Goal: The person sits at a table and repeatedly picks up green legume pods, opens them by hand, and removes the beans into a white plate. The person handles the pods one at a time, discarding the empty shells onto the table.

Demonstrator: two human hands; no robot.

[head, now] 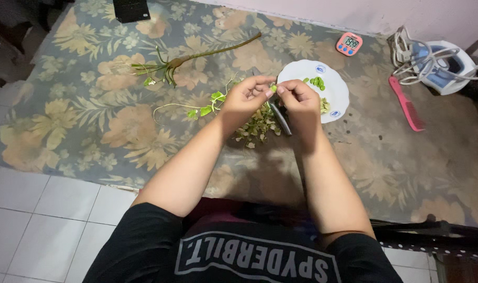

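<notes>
Pinching small green pod [273, 88] | left hand [247, 97] and right hand [297, 97] both gripping | above white plate [336, 91]

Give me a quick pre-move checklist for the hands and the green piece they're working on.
1. Green piece pinched between both hands: ok.
2. Left hand and right hand meet over the mat, beside the white plate: ok.
3. Plate has bare room beside the green bits: ok.
4. Knife lies flat on the mat, under the right hand: ok.
5. Husk pile off the plate: ok.
6. Piece fully peeled: cannot tell.
</notes>
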